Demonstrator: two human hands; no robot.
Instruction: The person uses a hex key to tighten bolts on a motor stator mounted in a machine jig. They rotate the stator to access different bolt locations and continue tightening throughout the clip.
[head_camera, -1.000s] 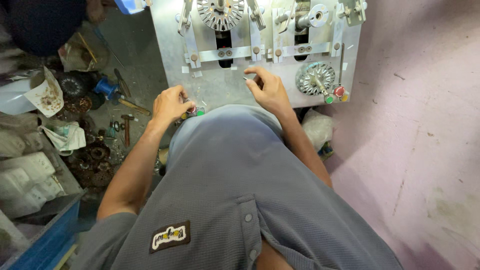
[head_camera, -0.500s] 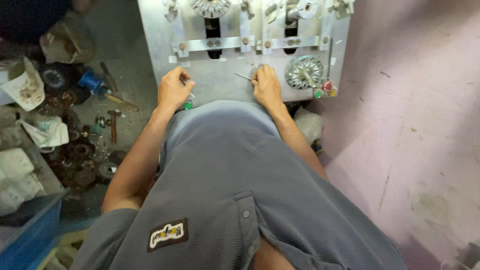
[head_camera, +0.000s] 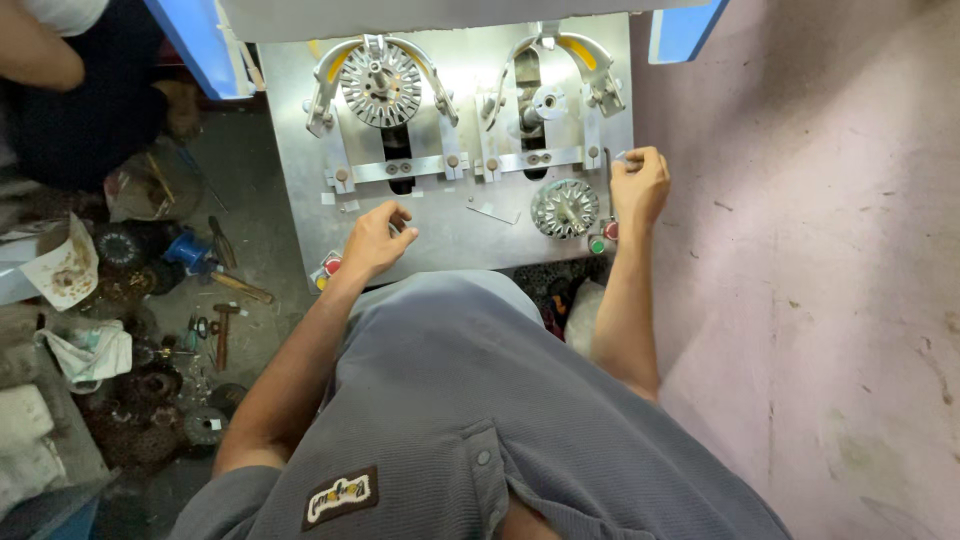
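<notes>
Both hands have spread since half a second ago. Left hand (head_camera: 375, 238) rests loosely curled on the bare metal desk (head_camera: 440, 240) near its front edge, above the red button (head_camera: 333, 266), gripping nothing visible. Right hand (head_camera: 638, 185) sits at the desk's right edge, fingers pinched on something small; can't tell what. Toothed disc (head_camera: 564, 208) lies flat just left of it. Farther back, a round slotted core (head_camera: 380, 85) sits clamped. Floor clutter (head_camera: 150, 330) left; machine top cut off.
</notes>
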